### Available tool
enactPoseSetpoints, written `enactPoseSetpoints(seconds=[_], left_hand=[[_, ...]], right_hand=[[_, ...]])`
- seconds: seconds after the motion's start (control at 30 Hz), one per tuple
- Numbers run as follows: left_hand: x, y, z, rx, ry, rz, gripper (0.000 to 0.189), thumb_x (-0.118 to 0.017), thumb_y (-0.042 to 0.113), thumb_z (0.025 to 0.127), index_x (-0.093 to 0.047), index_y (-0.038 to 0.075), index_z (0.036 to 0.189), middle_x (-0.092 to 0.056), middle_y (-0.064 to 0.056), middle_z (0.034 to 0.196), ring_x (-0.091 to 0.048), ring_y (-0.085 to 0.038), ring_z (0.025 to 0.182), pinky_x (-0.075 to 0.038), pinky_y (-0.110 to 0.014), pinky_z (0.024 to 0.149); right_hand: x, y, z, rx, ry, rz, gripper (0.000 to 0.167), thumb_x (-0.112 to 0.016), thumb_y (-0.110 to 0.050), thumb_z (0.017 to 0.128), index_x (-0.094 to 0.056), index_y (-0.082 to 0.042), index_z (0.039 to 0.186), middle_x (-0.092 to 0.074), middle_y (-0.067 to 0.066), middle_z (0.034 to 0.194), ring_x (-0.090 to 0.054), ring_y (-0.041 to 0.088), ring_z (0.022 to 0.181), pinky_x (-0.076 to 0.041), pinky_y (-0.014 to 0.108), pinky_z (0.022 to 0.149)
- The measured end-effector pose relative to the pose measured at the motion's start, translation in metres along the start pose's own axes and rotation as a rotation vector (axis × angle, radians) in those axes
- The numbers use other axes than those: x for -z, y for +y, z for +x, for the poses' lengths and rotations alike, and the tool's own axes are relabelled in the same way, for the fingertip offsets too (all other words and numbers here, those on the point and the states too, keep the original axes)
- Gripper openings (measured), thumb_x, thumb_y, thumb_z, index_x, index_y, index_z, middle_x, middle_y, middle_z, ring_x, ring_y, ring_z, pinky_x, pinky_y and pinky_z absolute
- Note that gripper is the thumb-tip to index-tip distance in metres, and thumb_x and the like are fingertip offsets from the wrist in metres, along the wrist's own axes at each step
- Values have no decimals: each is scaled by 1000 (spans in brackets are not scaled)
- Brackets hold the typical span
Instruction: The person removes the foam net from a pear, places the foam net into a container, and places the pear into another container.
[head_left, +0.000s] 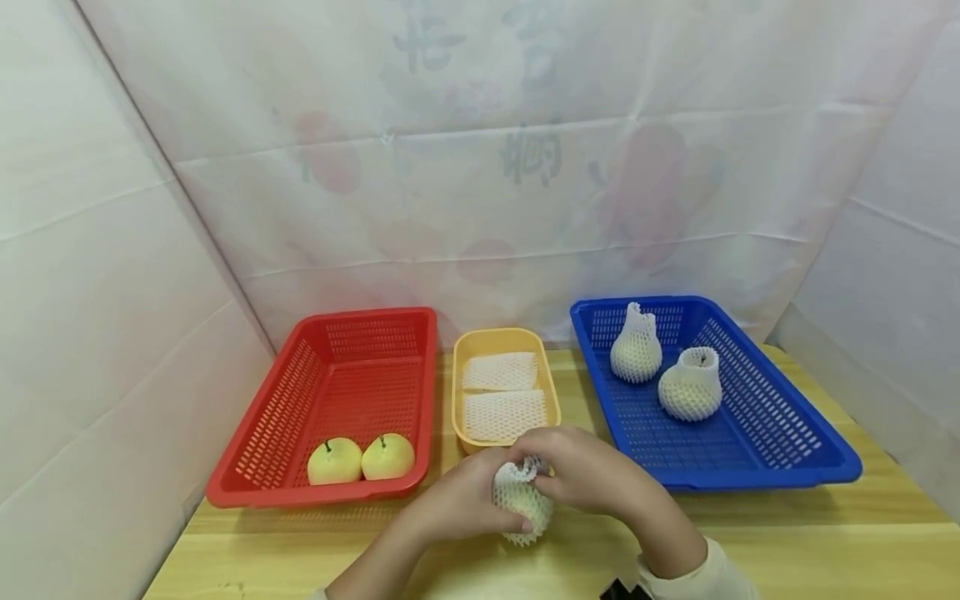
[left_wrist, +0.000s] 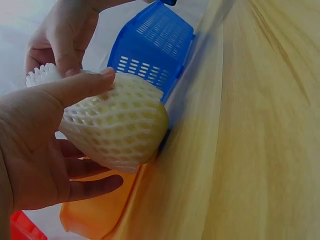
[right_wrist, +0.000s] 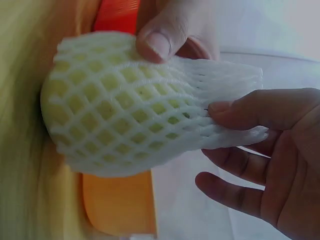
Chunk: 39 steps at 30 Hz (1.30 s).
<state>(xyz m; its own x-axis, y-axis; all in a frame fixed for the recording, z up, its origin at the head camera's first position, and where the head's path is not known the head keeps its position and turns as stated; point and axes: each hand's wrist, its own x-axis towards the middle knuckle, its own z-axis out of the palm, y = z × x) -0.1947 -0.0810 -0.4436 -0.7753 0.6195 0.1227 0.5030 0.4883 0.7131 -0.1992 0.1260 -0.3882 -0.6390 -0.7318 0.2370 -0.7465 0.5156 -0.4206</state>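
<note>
Between both hands, just above the table's front, is a yellow pear in a white foam net sleeve (head_left: 522, 504). My left hand (head_left: 468, 496) holds the netted pear around its side, thumb across the front. With thumb and fingers my right hand (head_left: 581, 471) pinches the loose upper end of the foam net (right_wrist: 230, 75). In the left wrist view the pear's bottom (left_wrist: 161, 125) pokes out of the net. Two bare yellow pears (head_left: 334, 462) sit in the front of the red basket (head_left: 318, 497). Two netted pears (head_left: 690, 385) stand in the blue basket (head_left: 757, 477).
Behind the hands stands a yellow tray (head_left: 457, 408) with flat white foam nets (head_left: 506, 415) in it. The red basket is to its left, the blue one to its right. A white printed cloth (head_left: 480, 200) hangs behind the wooden table (head_left: 847, 542).
</note>
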Motion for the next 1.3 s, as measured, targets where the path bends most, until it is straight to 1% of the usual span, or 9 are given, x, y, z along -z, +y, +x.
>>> enactPoseSetpoints(seconds=[0.13, 0.33, 0.43, 0.5, 0.67, 0.77, 0.83, 1.0, 1.3], left_hand=[[2, -3, 1, -2, -5, 12, 68, -83, 41, 77, -54, 27, 137, -61, 13, 129, -56, -3, 117, -47, -29, 103], [5, -3, -2, -9, -31, -53, 45, -67, 45, 92, -56, 31, 133, -63, 15, 124, -58, -3, 114, -51, -28, 96], [9, 0, -1, -22, -27, -69, 38, -62, 46, 94, -59, 31, 129, -64, 16, 120, -59, -2, 111, -51, -27, 93], [11, 2, -1, -30, -34, -81, 30, -61, 45, 96, -61, 31, 122, -66, 15, 111, -61, -2, 102, -52, -24, 86], [14, 5, -3, -10, -38, -61, 38, -55, 50, 97, -61, 30, 129, -65, 13, 122, -60, -2, 107, -53, -24, 87], [15, 7, -2, -42, -24, -63, 41, -50, 50, 100, -60, 28, 133, -63, 12, 130, -58, -3, 116, -51, -27, 95], [15, 8, -1, -68, -10, -72, 38, -47, 48, 101, -63, 27, 129, -65, 13, 124, -60, -3, 114, -51, -27, 96], [15, 7, -1, -50, 16, -104, 34, -48, 45, 102, -70, 24, 117, -70, 13, 108, -63, 0, 99, -53, -23, 87], [15, 5, -2, 7, -19, -126, 29, -63, 45, 94, -68, 26, 116, -69, 16, 101, -63, 1, 89, -53, -20, 74]], right_hand=[[-1, 2, 2, -7, 5, 1, 26, -72, 1, 79, -72, -17, 99, -69, -11, 95, -62, 2, 87, -54, 24, 75], [-1, 3, 1, -76, -30, 46, 23, -73, -10, 84, -72, -17, 106, -69, -12, 101, -61, 1, 90, -54, 23, 77], [1, 3, 0, -98, -30, 57, 25, -74, -16, 85, -70, -19, 110, -69, -13, 102, -61, 0, 89, -53, 24, 76], [2, 3, 0, -106, -32, 66, 26, -74, -18, 86, -70, -20, 111, -68, -14, 100, -60, 0, 86, -53, 24, 74], [4, 4, -2, -113, -65, 105, 24, -73, -22, 87, -69, -22, 111, -66, -16, 92, -59, 1, 77, -52, 21, 68], [6, 5, -3, -122, -70, 102, 18, -73, -27, 88, -70, -25, 105, -65, -18, 88, -59, 1, 77, -52, 22, 68], [6, 6, -3, -123, -65, 97, 9, -73, -28, 88, -69, -27, 96, -63, -19, 85, -59, 0, 75, -52, 22, 68], [5, 7, -2, -104, -29, 91, 11, -71, -26, 90, -65, -28, 81, -61, -20, 77, -56, -3, 71, -51, 20, 66], [7, 7, -3, -93, 15, 65, 7, -74, -27, 88, -67, -25, 85, -63, -19, 80, -56, -4, 72, -52, 21, 66]])
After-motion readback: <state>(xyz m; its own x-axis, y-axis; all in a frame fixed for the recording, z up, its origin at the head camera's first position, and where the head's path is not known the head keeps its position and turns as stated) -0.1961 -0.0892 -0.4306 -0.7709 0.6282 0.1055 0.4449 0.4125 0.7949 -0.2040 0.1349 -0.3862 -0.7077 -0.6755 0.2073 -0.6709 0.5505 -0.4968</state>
